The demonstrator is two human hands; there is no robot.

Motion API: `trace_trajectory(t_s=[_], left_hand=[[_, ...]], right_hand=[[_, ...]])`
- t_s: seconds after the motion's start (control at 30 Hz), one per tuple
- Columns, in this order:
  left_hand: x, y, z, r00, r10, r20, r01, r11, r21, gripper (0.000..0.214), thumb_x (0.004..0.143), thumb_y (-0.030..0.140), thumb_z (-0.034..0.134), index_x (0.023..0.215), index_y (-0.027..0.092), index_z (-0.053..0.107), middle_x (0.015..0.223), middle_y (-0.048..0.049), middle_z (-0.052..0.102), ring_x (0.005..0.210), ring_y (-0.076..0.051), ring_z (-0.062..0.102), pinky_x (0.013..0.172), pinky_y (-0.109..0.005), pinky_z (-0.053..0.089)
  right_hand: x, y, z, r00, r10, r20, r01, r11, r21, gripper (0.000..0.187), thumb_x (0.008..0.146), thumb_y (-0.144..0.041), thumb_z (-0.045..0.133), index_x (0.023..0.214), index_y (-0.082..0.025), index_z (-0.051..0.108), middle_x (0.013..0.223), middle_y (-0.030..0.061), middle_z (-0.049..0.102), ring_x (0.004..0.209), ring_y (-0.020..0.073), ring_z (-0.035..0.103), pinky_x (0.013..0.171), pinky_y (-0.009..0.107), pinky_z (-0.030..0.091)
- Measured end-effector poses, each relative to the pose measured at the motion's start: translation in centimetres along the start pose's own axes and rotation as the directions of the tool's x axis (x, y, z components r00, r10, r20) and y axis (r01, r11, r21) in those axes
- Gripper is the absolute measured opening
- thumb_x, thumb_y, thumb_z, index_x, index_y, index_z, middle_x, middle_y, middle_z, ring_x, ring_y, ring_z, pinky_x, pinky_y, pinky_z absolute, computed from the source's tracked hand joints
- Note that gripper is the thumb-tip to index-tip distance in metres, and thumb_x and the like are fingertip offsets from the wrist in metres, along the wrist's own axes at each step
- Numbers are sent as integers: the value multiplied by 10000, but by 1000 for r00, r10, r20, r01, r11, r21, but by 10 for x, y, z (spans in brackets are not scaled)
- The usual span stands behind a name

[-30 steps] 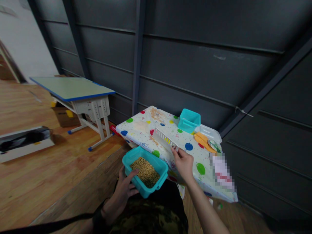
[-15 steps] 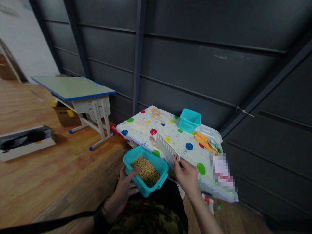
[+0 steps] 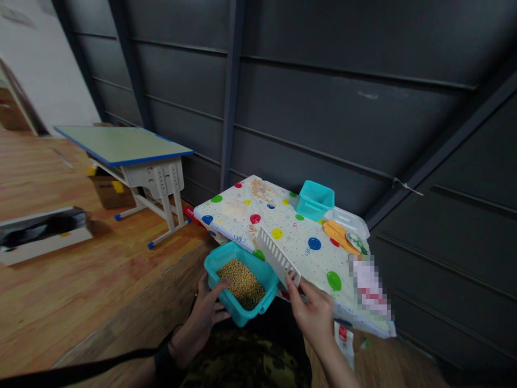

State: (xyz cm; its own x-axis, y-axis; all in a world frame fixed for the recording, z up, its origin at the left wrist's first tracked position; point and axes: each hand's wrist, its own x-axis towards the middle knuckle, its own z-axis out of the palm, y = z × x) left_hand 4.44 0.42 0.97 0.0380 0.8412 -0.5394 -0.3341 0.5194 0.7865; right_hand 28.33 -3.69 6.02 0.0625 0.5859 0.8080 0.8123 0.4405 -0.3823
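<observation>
**Containers counted:** two teal tubs, one white tray.

The nearer teal tub (image 3: 254,310) is at lower centre of the frame, just off the near-left edge of the tabletop (image 3: 242,207) (contact with that edge cannot be determined). It holds a layer of tan beans (image 3: 241,281) spread across its bottom. The left hand (image 3: 208,310) has this tub by its near-left corner, with the grip closed on the wall and the thumb hooked over the rim.

**Loose parts counted:** one white slotted panel (image 3: 278,257). It is tilted, with its upper end above the tub's right rim. The right hand (image 3: 314,312), lower centre and right of the tub, has its grip closed on the panel's lower end, pinched between thumb and fingertips.

The second teal tub (image 3: 315,199) stands at the far side of the tabletop, at centre frame. Its contents cannot be made out. The white tray (image 3: 350,218) lies just right of it. Orange pieces (image 3: 337,233) lie at the tray's near side, but whether they are in it or beside it cannot be told.

**Furniture counted:** two. One is the dotted tabletop. The other is a green-topped desk (image 3: 121,144) at upper left, well apart, with one cardboard box (image 3: 108,193) beneath it on the wooden floor (image 3: 81,280).
</observation>
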Motion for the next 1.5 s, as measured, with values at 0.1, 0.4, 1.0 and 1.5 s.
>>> trace_trajectory(t_s=[0.1,0.4,1.0,1.5], left_hand=[[-2,3,1,1000,1,-8,-1,1000,-1,814,902,422,800,1562,378,326,1246,-121,746,721,-238,802,636,-360,631],[1,2,-2,1000,14,4,-14,1000,-6,810,894,445,809,1552,394,338,1384,-141,717,746,-235,817,658,-386,657],[7,4,-5,999,3,-38,-3,1000,-18,911,835,470,872,1571,386,342,1380,-148,733,765,-259,818,639,-389,654],[8,2,-6,999,-12,-52,12,1000,-3,862,868,473,832,1562,388,329,1352,-136,739,717,-247,807,617,-381,646]], right_hand=[[-4,0,-1,1000,25,-6,-25,1000,16,248,1063,-296,689,955,-199,890,880,81,872,704,233,842,715,259,680],[-3,4,5,997,80,-14,-80,997,-21,338,1082,-414,663,941,-214,897,871,94,870,701,245,837,697,281,683],[11,8,21,987,150,62,-152,988,29,357,1073,-411,650,913,-197,887,811,72,853,609,216,781,603,261,613],[16,1,18,974,201,101,-206,977,45,466,1067,-495,648,783,-182,844,667,32,771,529,163,658,547,231,518]])
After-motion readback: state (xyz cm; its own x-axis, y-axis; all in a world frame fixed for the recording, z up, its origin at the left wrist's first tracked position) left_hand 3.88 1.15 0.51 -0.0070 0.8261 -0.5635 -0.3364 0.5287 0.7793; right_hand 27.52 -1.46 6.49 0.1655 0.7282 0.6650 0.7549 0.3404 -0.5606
